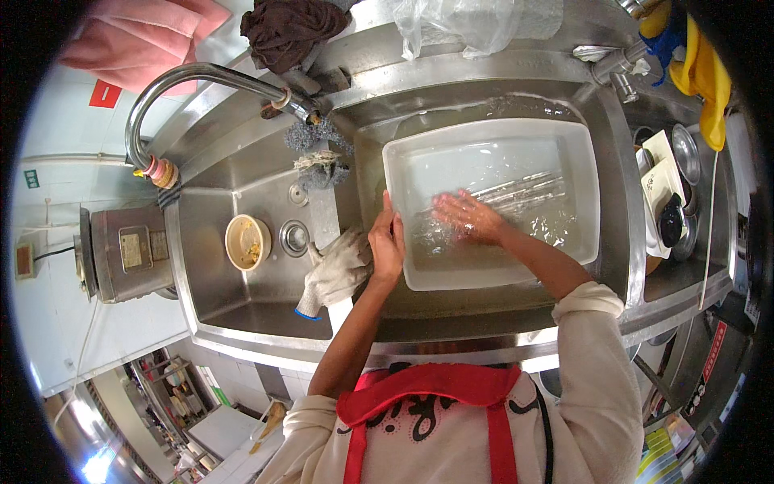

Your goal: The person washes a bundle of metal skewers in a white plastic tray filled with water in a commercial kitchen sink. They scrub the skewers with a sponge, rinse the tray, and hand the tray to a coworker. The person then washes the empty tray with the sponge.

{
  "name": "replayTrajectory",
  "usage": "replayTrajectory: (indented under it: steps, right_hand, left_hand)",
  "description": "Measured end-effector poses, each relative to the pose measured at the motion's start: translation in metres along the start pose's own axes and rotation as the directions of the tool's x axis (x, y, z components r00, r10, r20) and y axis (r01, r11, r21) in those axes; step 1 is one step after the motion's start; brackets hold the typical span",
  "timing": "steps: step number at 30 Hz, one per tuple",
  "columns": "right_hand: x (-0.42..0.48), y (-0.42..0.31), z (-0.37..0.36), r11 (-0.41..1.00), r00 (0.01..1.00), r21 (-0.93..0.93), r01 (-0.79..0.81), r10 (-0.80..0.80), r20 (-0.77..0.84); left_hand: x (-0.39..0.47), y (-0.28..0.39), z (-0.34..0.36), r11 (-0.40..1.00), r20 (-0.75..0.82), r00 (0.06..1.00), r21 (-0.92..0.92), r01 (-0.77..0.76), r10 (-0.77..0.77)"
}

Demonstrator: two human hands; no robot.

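A white rectangular plastic tub (493, 282) holding water sits tilted a little in the middle sink basin (459, 305), which has water in it too. My left hand (387, 245) holds the tub's left rim, its fingers along the wall. Inside the tub, my right hand (468, 216) is in the water with fingers spread, slightly blurred by motion and splashing. Several long, thin, shiny sticks (520, 189) lie under the water just beyond its fingers; ripples hide their exact kind. Nothing shows in the right hand's grasp.
Left of the tub, a work glove (335, 269) and mesh scourers (317, 136) rest on the divider. A beige bowl with scraps (248, 242) stands in the left basin, beneath a curved faucet (199, 69). Stacked dishes (665, 187) fill part of the right basin; yellow gloves (704, 78) hang above.
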State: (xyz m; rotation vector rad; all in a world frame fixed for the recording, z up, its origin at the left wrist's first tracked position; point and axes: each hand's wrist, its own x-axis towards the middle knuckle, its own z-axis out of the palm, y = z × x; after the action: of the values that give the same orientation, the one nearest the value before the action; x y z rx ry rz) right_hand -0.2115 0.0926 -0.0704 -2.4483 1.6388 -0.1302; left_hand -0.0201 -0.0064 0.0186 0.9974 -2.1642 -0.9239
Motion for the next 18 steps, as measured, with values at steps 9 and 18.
replayTrajectory:
  steps: [9,18]
  right_hand:
    - [0.009,0.003,-0.007,0.983,0.984,-0.033,-0.180,0.180,-0.004]
    - [0.015,0.005,0.001,0.953,0.952,-0.057,-0.296,0.290,-0.099]
  left_hand:
    - [0.005,-0.013,0.002,0.995,-0.025,0.995,0.037,-0.095,0.096]
    - [0.003,-0.010,-0.004,0.999,0.032,0.999,-0.004,0.038,-0.038]
